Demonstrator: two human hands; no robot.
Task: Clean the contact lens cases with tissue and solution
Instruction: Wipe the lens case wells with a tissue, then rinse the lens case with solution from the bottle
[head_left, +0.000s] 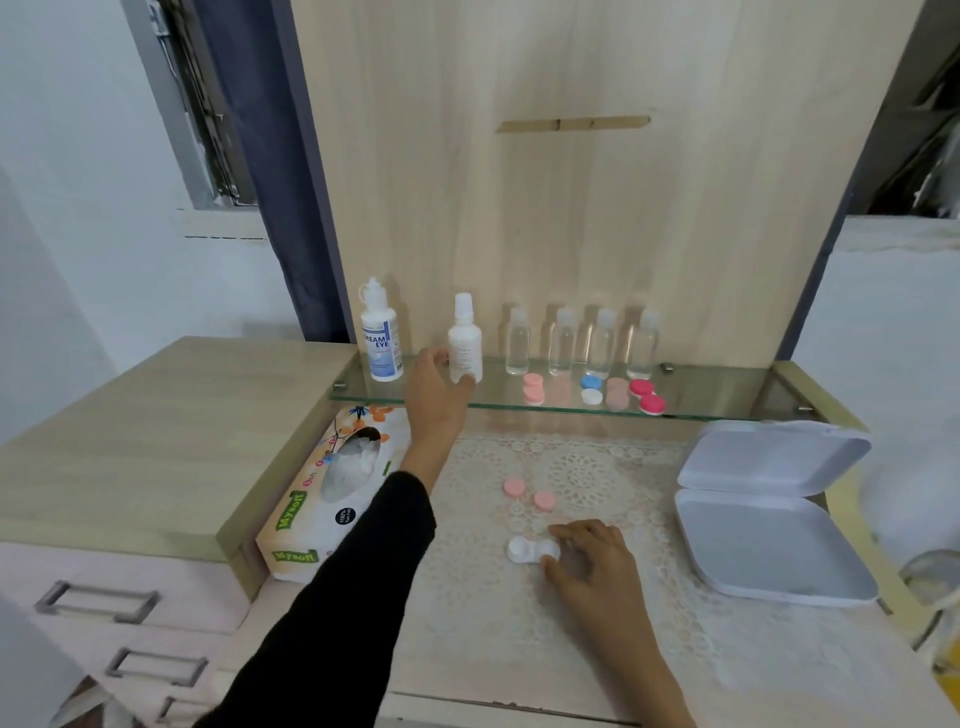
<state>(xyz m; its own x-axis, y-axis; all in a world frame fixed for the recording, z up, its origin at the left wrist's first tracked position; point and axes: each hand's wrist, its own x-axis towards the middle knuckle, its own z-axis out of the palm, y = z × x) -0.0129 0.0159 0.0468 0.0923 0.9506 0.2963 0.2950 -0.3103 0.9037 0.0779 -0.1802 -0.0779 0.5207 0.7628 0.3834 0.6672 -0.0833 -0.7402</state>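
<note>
Here, my left hand (436, 387) is up at the far glass shelf (701, 389), fingers curled round the small white bottle (465, 345) standing there. Left of it stands the labelled solution bottle (382, 338); to the right, four clear bottles (558, 343) hold clear liquid, with pink, blue-and-white and red capped cases (592, 389) in front of them. My right hand (592, 564) pinches the right end of the white lens case (530, 550), which lies near me on the lace mat (587, 467), its long axis running left to right, wells facing up. Two pink caps (544, 501) sit just beyond it. The tissue box (332, 488), tissue showing in its slot, lies at left; a white box (769, 519) lies open at right. A pale wooden panel (571, 208) backs the shelf.
</note>
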